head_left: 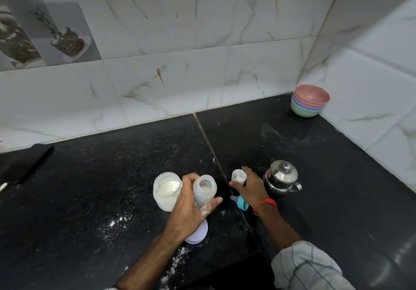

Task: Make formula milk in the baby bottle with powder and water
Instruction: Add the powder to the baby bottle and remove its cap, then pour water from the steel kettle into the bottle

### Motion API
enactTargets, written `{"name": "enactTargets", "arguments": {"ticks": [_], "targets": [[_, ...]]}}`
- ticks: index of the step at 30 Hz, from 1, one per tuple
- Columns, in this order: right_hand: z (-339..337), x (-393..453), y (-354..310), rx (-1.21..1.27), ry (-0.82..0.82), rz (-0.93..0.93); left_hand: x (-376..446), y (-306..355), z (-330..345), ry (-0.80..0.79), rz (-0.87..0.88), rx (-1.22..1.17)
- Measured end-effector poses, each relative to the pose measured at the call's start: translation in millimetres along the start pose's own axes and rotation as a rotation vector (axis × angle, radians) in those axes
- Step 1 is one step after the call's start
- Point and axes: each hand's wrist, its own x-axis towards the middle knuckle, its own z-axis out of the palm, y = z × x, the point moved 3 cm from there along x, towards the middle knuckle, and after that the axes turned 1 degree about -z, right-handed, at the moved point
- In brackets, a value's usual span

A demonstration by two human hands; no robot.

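At the far left stands the jar (167, 190), open, with white powder inside. It looks like thin translucent plastic, so I judge it light and a little soft in the wall; it is best taken around the body, not by the rim, and it can tip easily because its weight sits low.

Just beside it, the left hand (189, 208) is closed around the bottle (204, 191). The fingers wrap the body from behind and the thumb presses on the near side. The bottle is open at the top and leans a little. I cannot tell whether it rests on the counter (90, 188) or is lifted. It is probably light and stiff, but powder sticks to the hand and to the bottle's lower part, so the surface may be slippery. A grip around the middle, as now, seems right. Under the wrist lies a white lid (198, 235), flat on the counter, with spilled powder (114, 222) around it.

Right of the seam, the right hand (249, 187) curls loosely around a small white cap (239, 176); whether it truly grips it, I cannot tell. Below this hand lies the teat (239, 201) with its blue ring, on its side. The teat is soft, so the stiff ring is the better place to hold.

Farthest right is the steel kettle (282, 179), lid on, presumably holding the water. It would be the heaviest thing and maybe hot; take it by the handle.
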Motion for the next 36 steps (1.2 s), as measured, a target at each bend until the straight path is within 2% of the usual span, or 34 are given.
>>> {"name": "enactTargets", "arguments": {"ticks": [4,6,8,10,12,15,17,24,29,36], "targets": [[-10.8,-16.6,-14.6,-0.118,0.069,-0.127,-1.2,1.4,8.6,-0.02,0.017,-0.023],[-23.5,-33.8,-24.8,-0.072,0.247,-0.269,-2.3,5.0,12.1,-0.017,0.016,-0.024],[-43.6,-55.7,-31.9,0.025,0.52,-0.377,-3.5,8.6,12.5,-0.002,0.031,-0.024],[-64.8,-68.2,-21.3,0.104,0.765,-0.352,-4.4,10.6,12.9,0.001,0.034,-0.033],[-80.7,-62.9,5.9,0.194,0.855,-0.151,-5.7,11.9,14.0,-0.009,0.034,-0.03],[-90.5,-47.9,54.0,0.324,0.673,0.274,-6.6,12.7,17.7,-0.048,0.032,-0.021],[-88.5,-44.7,71.3,0.413,0.509,0.38,-6.5,14.6,19.8,-0.074,0.043,-0.011],[-76.3,-41.3,94.5,0.677,0.442,0.22,-4.7,11.0,26.2,-0.142,0.049,0.006],[-75.7,-46.7,79.1,0.943,0.453,0.212,-6.9,9.4,31.3,-0.206,0.058,-0.011],[-88.0,-62.2,75.5,0.971,0.432,0.121,-9.5,7.6,32.1,-0.205,0.045,-0.01]]}}
